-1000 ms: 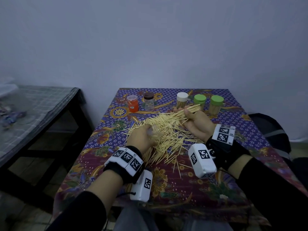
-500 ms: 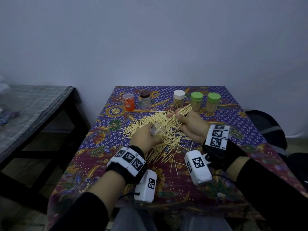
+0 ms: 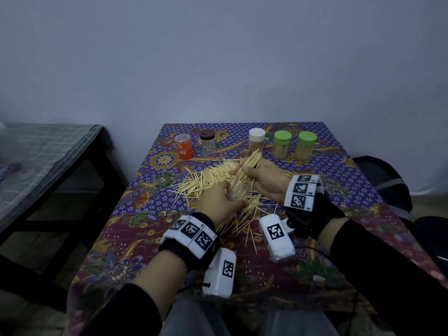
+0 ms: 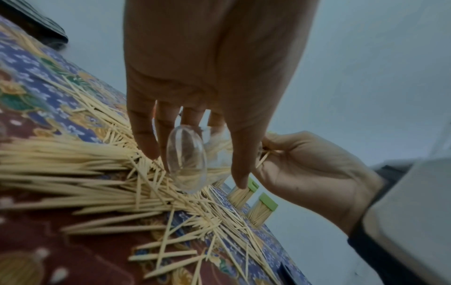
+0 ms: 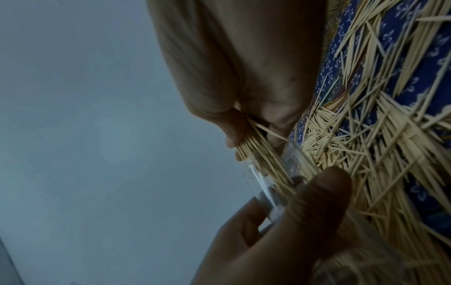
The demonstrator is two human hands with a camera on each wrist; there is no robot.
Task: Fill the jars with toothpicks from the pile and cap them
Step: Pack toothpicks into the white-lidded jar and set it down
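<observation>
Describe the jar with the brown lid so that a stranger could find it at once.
Start at the table with the floral cloth and look along its far edge, where five small jars stand in a row. The brown-lidded jar is second from the left, between the orange jar and the white-capped jar. Only it has a dark brown lid on a clear body.

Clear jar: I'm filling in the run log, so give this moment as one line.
left hand: holds clear jar | right hand: feeding toothpick bundle into jar | cap: not on
</observation>
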